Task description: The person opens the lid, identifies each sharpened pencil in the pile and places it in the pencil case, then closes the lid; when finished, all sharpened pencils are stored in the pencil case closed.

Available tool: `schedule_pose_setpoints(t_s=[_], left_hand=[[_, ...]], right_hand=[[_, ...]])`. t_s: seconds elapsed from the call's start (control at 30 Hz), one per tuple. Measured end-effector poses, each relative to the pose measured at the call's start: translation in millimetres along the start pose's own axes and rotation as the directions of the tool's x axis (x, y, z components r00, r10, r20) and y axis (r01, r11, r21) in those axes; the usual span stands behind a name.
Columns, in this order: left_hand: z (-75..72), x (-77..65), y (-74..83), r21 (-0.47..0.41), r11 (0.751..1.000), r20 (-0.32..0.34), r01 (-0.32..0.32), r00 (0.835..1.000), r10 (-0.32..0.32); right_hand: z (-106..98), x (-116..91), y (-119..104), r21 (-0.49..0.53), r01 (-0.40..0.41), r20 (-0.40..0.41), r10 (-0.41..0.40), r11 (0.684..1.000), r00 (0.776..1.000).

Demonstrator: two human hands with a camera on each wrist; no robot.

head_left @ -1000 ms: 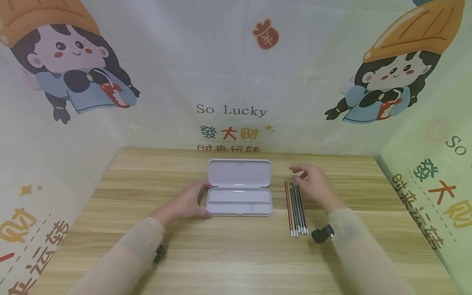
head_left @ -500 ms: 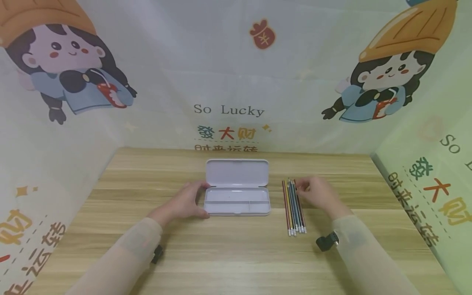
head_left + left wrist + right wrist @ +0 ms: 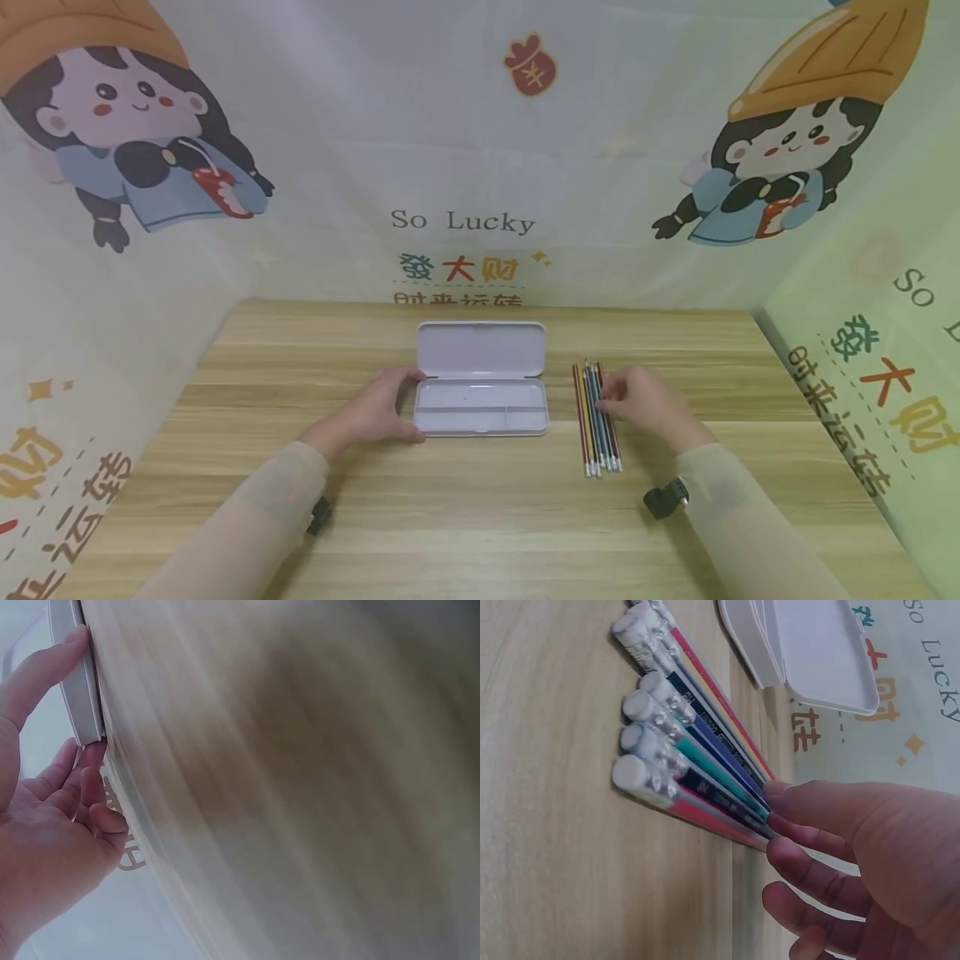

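Note:
An open white pencil case (image 3: 480, 421) lies on the table, its lid (image 3: 482, 348) folded back and its compartments bare. My left hand (image 3: 378, 408) holds its left end between thumb and fingers; the left wrist view shows the thumb (image 3: 56, 664) on the case's edge (image 3: 82, 712). To the right, several pencils (image 3: 591, 425) lie side by side, white erasers toward me. My right hand (image 3: 641, 400) pinches at the pencils midway along them. In the right wrist view the thumb (image 3: 817, 806) lies over the pencils (image 3: 712, 761) and the fingers at their side; which pencils it pinches is hidden.
The wooden table (image 3: 480, 525) ends at a printed cloth backdrop (image 3: 337, 167) behind, with more cloth at both sides. Small black cameras (image 3: 666, 498) sit at the wrists.
The right hand came down from above the pencils' far tips to their side, then slid slightly toward me along them. The left hand stays at the case.

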State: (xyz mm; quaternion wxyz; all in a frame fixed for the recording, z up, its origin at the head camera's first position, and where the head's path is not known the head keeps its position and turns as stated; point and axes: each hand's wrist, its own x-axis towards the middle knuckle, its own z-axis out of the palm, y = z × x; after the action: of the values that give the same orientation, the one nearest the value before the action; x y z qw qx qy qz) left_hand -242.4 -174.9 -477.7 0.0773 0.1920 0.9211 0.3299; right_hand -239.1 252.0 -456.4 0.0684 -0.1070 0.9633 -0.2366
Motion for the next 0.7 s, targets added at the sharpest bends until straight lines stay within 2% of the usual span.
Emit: schedule_pose_setpoints(t_s=[0.37, 0.7], left_hand=[[0.3, 0.6, 0.2, 0.014, 1.000, -0.005, -0.007, 1.000, 0.007], [0.3, -0.3, 0.5, 0.021, 1.000, -0.015, -0.015, 1.000, 0.015]], right_hand=[[3.2, 0.0, -5.8, -0.049, -0.064, -0.001, 0.064, 0.997, 0.998], [8.7, 3.4, -6.6, 0.040, -0.186, 0.028, 0.185, 0.982, 0.982]])
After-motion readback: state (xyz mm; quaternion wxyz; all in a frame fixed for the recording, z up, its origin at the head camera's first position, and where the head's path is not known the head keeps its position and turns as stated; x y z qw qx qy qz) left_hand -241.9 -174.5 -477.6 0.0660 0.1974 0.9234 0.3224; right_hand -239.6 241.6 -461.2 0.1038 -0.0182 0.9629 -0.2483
